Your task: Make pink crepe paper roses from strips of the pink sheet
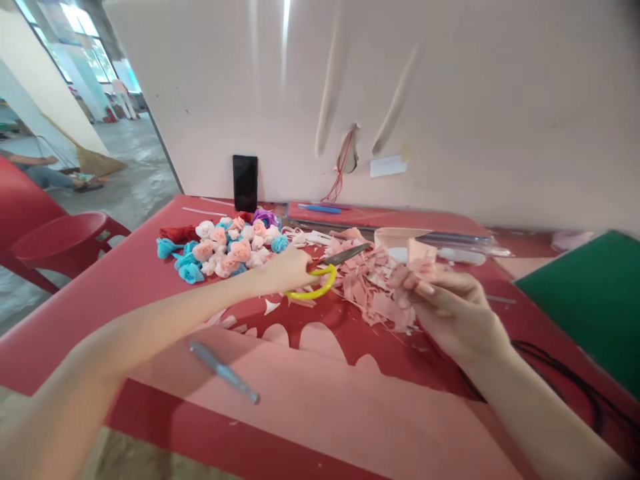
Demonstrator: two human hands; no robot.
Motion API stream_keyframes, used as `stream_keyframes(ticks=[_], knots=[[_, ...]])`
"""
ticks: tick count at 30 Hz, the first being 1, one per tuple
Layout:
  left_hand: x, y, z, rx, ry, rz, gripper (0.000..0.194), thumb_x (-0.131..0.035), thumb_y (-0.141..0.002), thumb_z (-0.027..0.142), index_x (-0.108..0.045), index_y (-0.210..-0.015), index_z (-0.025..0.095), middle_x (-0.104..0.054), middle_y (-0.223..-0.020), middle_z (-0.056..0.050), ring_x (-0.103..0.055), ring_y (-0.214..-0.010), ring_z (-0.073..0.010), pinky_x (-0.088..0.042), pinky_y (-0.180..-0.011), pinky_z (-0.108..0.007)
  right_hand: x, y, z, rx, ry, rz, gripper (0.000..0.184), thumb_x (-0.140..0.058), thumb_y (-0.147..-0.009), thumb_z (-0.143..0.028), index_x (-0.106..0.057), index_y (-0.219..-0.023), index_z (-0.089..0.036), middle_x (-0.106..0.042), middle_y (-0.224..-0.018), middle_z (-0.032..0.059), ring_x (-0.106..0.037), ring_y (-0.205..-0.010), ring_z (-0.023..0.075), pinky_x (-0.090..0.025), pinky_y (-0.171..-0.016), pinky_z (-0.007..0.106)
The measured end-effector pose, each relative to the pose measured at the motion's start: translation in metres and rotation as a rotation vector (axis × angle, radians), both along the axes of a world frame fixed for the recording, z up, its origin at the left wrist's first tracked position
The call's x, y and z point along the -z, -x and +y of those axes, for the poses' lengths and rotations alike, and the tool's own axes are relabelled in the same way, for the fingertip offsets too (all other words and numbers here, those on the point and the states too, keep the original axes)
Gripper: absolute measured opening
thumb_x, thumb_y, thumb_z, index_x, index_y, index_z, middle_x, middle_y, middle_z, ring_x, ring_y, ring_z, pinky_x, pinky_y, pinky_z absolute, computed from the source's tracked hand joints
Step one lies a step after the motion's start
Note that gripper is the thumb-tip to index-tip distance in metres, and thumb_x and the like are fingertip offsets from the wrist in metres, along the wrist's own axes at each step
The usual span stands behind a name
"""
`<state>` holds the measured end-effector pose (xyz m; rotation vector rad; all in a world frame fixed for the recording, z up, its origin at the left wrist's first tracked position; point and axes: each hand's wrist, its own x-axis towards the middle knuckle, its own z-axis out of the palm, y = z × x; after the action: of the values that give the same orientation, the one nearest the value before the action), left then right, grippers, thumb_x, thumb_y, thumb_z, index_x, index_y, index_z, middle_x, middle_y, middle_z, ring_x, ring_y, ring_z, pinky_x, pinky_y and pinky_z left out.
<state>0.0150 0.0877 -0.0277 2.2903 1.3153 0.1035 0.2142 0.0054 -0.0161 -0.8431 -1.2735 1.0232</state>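
Observation:
My left hand is closed around scissors with yellow handles, whose blades point right over a heap of pink paper scraps. To the right of the blade tips, my right hand pinches a small piece of pink paper between thumb and fingers. Near me on the table lies a large pink paper sheet with a scalloped, cut far edge. A blue-grey pen rests across that sheet. Left of the heap sits a cluster of paper roses in pink, white, blue, red and purple.
A black phone leans against the pale wall panel. Blue pens lie at the back of the red table. At right are a green board and black cables. Red chairs stand at left; people are farther off.

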Motion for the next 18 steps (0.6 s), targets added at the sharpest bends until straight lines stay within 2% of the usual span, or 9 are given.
stream_keyframes(ticks=[2, 3, 6, 8, 10, 14, 16, 18], knots=[[0.013, -0.015, 0.008, 0.009, 0.004, 0.055, 0.027, -0.05, -0.088, 0.035, -0.057, -0.1, 0.012, -0.062, -0.094, -0.005, -0.061, -0.08, -0.015, -0.052, -0.07, -0.033, 0.001, 0.002, -0.001, 0.006, 0.024, -0.009, 0.01, -0.082, -0.054, -0.037, -0.074, -0.058, -0.032, -0.066, -0.048, -0.0009, -0.057, -0.043, 0.0104, -0.044, -0.038, 0.019], [0.019, -0.021, 0.011, 0.013, 0.007, 0.078, 0.028, -0.051, -0.088, 0.033, -0.055, -0.106, 0.012, -0.06, -0.102, -0.007, -0.06, -0.087, -0.0171, -0.052, -0.075, -0.036, 0.002, 0.003, -0.001, 0.004, 0.034, -0.017, 0.01, -0.082, -0.054, -0.037, -0.074, -0.059, -0.033, -0.066, -0.048, -0.0011, -0.057, -0.042, 0.0103, -0.043, -0.038, 0.019], [0.033, -0.031, 0.014, 0.032, -0.019, 0.109, 0.03, -0.052, -0.088, 0.031, -0.053, -0.112, 0.014, -0.057, -0.111, -0.008, -0.059, -0.095, -0.0194, -0.052, -0.08, -0.039, 0.005, 0.005, -0.003, -0.012, 0.046, -0.06, 0.009, -0.08, -0.057, -0.038, -0.074, -0.059, -0.032, -0.064, -0.046, -0.002, -0.056, -0.041, 0.0104, -0.045, -0.04, 0.02], [0.036, -0.033, 0.013, 0.057, -0.057, 0.112, 0.03, -0.052, -0.088, 0.031, -0.053, -0.113, 0.014, -0.057, -0.111, -0.008, -0.059, -0.095, -0.0193, -0.052, -0.08, -0.039, 0.009, 0.004, -0.005, -0.024, 0.045, -0.111, 0.012, -0.078, -0.06, -0.038, -0.073, -0.057, -0.028, -0.063, -0.045, -0.0012, -0.055, -0.041, 0.0107, -0.046, -0.041, 0.022], [0.033, -0.032, 0.012, 0.089, -0.116, 0.105, 0.03, -0.052, -0.088, 0.031, -0.053, -0.112, 0.014, -0.057, -0.111, -0.009, -0.059, -0.095, -0.0194, -0.051, -0.08, -0.039, 0.012, 0.003, -0.006, -0.025, 0.038, -0.175, 0.014, -0.076, -0.063, -0.034, -0.072, -0.055, -0.024, -0.063, -0.048, 0.0001, -0.055, -0.042, 0.0115, -0.046, -0.041, 0.023], [0.018, -0.028, 0.005, 0.141, -0.279, 0.056, 0.03, -0.052, -0.087, 0.032, -0.053, -0.111, 0.014, -0.056, -0.113, -0.009, -0.057, -0.099, -0.0201, -0.049, -0.084, -0.042, 0.013, 0.004, -0.012, 0.015, -0.008, -0.293, 0.006, -0.076, -0.062, -0.021, -0.072, -0.058, -0.024, -0.067, -0.054, 0.0009, -0.058, -0.046, 0.0131, -0.047, -0.043, 0.023], [0.012, -0.022, -0.004, 0.148, -0.338, 0.019, 0.024, -0.051, -0.088, 0.032, -0.057, -0.102, 0.013, -0.06, -0.105, -0.007, -0.058, -0.094, -0.0186, -0.049, -0.083, -0.04, 0.011, 0.007, -0.017, 0.058, -0.036, -0.324, 0.008, -0.075, -0.062, -0.018, -0.073, -0.062, -0.026, -0.068, -0.056, 0.0003, -0.06, -0.05, 0.0133, -0.047, -0.044, 0.021], [0.011, -0.014, -0.016, 0.136, -0.372, -0.024, 0.021, -0.048, -0.088, 0.028, -0.06, -0.081, 0.012, -0.063, -0.085, -0.006, -0.06, -0.085, -0.0187, -0.049, -0.077, -0.036, 0.008, 0.01, -0.021, 0.109, -0.057, -0.335, 0.009, -0.072, -0.066, -0.019, -0.074, -0.065, -0.028, -0.068, -0.057, -0.0007, -0.061, -0.052, 0.0129, -0.045, -0.042, 0.019]])
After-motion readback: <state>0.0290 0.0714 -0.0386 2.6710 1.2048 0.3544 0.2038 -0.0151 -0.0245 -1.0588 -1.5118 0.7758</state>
